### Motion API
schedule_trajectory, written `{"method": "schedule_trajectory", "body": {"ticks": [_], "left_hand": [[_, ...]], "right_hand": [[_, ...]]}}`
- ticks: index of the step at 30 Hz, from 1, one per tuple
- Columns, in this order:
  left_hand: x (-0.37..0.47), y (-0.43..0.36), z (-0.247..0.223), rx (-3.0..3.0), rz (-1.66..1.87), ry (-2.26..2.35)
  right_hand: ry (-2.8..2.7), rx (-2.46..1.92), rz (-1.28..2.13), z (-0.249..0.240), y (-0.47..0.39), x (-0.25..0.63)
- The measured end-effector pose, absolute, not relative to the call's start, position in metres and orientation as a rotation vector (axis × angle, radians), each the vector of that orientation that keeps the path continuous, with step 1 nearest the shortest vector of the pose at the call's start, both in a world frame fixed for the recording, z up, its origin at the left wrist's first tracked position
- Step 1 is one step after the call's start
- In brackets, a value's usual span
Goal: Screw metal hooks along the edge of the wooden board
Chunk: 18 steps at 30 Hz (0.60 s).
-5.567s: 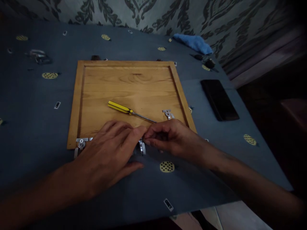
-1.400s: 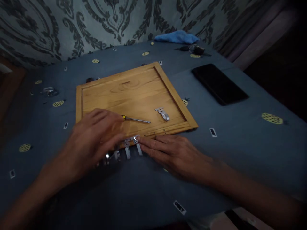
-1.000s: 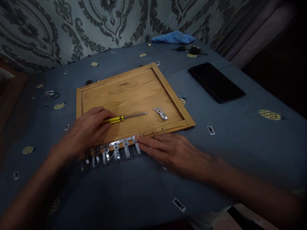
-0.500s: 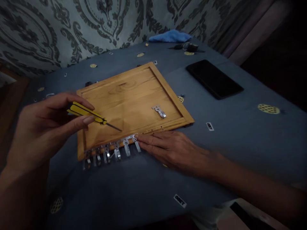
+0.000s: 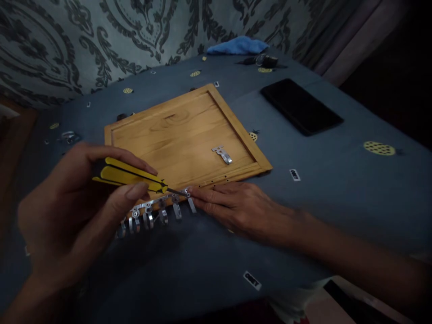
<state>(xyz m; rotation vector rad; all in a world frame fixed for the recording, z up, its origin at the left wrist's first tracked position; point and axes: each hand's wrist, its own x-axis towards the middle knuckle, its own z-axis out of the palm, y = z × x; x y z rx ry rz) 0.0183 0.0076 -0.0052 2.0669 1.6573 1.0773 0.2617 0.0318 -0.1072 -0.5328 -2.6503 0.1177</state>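
My left hand (image 5: 84, 202) pinches the yellow handle of a screwdriver (image 5: 131, 177), its tip at the rightmost of several metal hooks (image 5: 192, 204) along the near edge of a wooden panel (image 5: 168, 139). The fingertips of my right hand (image 5: 243, 209) press together on that same hook at the panel's edge; whether they grip a small part there is hidden. A loose metal hook (image 5: 222, 154) lies on the panel's right part. Small dark holes show in the near edge, right of the hooks.
The panel lies on a blue patterned tablecloth (image 5: 303, 234). A black phone-like slab (image 5: 301, 106) lies to the right. At the back are a blue cloth (image 5: 238, 46) and a dark tool (image 5: 265, 60). Small metal parts (image 5: 69, 137) lie left of the panel.
My left hand has moved right and nearer, bringing the screwdriver's tip from above the panel down to the rightmost fastened hook. My right hand stays where it was.
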Motion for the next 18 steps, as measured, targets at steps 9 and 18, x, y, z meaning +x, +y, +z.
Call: {"method": "schedule_trajectory", "body": {"ticks": [9, 18], "left_hand": [[0.0273, 0.0058, -0.0090, 2.045, 1.044, 1.682], [0.0192, 0.0079, -0.0122, 2.220, 1.045, 1.621]], "right_hand": [[-2.643, -0.544, 0.145, -0.1076, 0.0310, 0.2619], [-2.660, -0.541, 0.196, -0.1091, 0.0309, 0.2631]]}}
